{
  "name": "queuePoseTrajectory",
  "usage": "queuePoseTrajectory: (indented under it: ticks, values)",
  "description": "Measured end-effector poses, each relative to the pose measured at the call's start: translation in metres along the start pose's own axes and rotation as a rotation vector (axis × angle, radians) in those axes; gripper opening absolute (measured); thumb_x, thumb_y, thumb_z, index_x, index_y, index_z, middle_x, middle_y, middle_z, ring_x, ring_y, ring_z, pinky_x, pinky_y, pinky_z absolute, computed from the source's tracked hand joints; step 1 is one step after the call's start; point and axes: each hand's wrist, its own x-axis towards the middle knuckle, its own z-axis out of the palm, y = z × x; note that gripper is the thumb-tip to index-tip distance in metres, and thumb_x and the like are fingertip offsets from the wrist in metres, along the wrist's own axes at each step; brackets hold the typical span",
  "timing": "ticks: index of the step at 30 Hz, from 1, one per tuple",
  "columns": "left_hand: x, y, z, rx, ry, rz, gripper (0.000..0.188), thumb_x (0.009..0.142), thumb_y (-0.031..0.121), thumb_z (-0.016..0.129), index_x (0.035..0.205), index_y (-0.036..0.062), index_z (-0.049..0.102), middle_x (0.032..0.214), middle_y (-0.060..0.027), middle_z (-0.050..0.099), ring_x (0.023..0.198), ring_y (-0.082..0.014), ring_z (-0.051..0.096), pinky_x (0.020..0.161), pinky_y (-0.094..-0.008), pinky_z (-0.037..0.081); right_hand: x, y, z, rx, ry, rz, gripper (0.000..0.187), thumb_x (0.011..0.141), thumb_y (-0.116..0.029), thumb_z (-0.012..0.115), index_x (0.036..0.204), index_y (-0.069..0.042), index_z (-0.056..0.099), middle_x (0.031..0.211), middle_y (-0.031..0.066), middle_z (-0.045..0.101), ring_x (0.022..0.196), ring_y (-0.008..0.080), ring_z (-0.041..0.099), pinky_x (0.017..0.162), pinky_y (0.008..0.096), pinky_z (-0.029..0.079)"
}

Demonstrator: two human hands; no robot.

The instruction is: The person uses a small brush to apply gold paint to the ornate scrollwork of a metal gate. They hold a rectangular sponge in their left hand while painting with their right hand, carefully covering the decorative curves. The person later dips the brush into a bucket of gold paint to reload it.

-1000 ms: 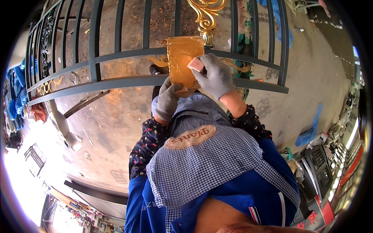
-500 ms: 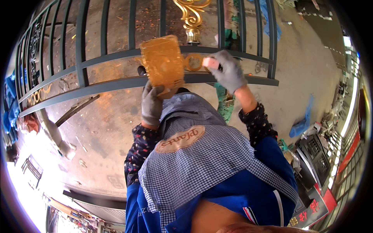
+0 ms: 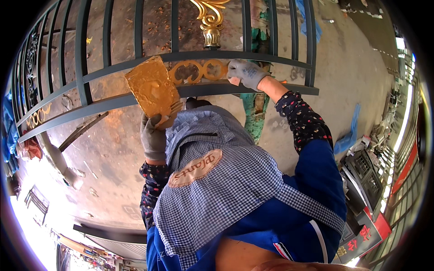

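My left hand (image 3: 153, 137), in a grey glove, is closed on the lower end of a flat, squarish board coated in wet-looking gold paint (image 3: 153, 88). The board is tilted and covers part of a dark grey metal railing (image 3: 203, 89). In the railing's lower band sit gold-coloured ring scrollwork pieces (image 3: 192, 72). At their right end is my gloved right hand (image 3: 248, 74), fingers closed round a small pinkish block, perhaps a sponge (image 3: 234, 81). The block is at the band; its exact contact is hidden by my fingers.
A shiny gold leaf-scroll ornament (image 3: 211, 31) stands among the upright bars above the band. Green-stained material (image 3: 255, 113) lies beneath the railing. Blue plastic (image 3: 350, 135) and dark panels (image 3: 364, 174) are at the right. A strip of wood or metal (image 3: 83, 131) lies at the left.
The board has moved left and tilted, uncovering more scrollwork. My right hand has turned over and come down to the scrollwork with the block. The view has shifted slightly.
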Motion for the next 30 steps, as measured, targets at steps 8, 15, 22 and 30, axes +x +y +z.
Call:
queuePoseTrajectory:
  ticks: [8,15,22,30]
  values:
    - [-0.005,-0.002,0.0,-0.005,0.024,-0.004,0.045,0.091,0.01,0.056,0.133,-0.0037,0.049,0.131,-0.0155,0.056,0.12,-0.0267,0.057,0.104,-0.0346,0.046,0.003,0.006,0.001,-0.339,-0.168,-0.159,0.022,0.079,-0.009,0.066,0.1,-0.014,0.066,0.113,0.0082,0.055,0.113,0.0258,0.057,0.092,0.0369,0.052]
    - [-0.004,0.002,0.004,-0.036,0.083,-0.007,0.045,0.086,0.006,0.057,0.129,-0.0044,0.052,0.126,-0.0151,0.059,0.115,-0.0266,0.06,0.099,-0.0358,0.049,0.0,0.011,-0.01,-0.383,-0.248,-0.178,0.018,0.079,-0.012,0.068,0.096,-0.013,0.068,0.113,0.0095,0.056,0.111,0.0273,0.058,0.091,0.0371,0.052]
    - [-0.003,0.003,0.002,-0.038,0.097,-0.013,0.044,0.086,0.005,0.056,0.129,-0.004,0.052,0.124,-0.0148,0.06,0.114,-0.0263,0.06,0.099,-0.0362,0.05,-0.008,-0.006,-0.023,-0.323,-0.129,0.011,0.022,0.08,-0.006,0.062,0.101,-0.013,0.066,0.112,0.0099,0.056,0.107,0.0281,0.059,0.087,0.0376,0.052]
    - [0.001,0.009,0.01,0.005,0.062,-0.012,0.044,0.086,0.005,0.056,0.129,-0.0041,0.052,0.124,-0.0148,0.06,0.113,-0.0264,0.061,0.098,-0.0359,0.05,-0.024,0.007,-0.002,-0.166,0.093,0.208,0.019,0.078,-0.008,0.062,0.096,-0.013,0.065,0.108,0.008,0.057,0.099,0.0286,0.061,0.085,0.0399,0.051]
